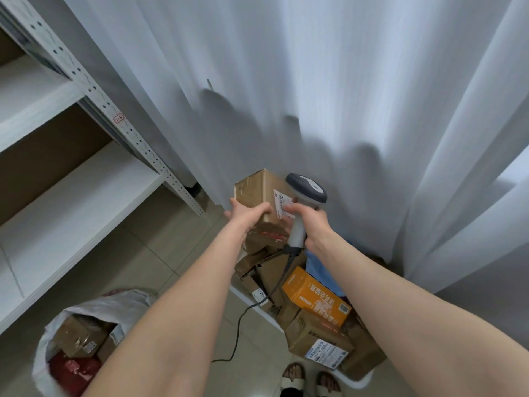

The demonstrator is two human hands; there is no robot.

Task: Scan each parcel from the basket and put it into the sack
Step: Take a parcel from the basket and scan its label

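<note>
Parcel (259, 193), a brown carton, held up over the basket (357, 381) in my left hand (246, 214), fingers wrapped round its lower edge. Right hand (310, 227) closed on the scanner (306, 196) grip, head right at the label (283, 206). Judgement: keep label flat to the scanner window, hold steady. Sack (86, 310) stands open on the floor, lower left.
</note>
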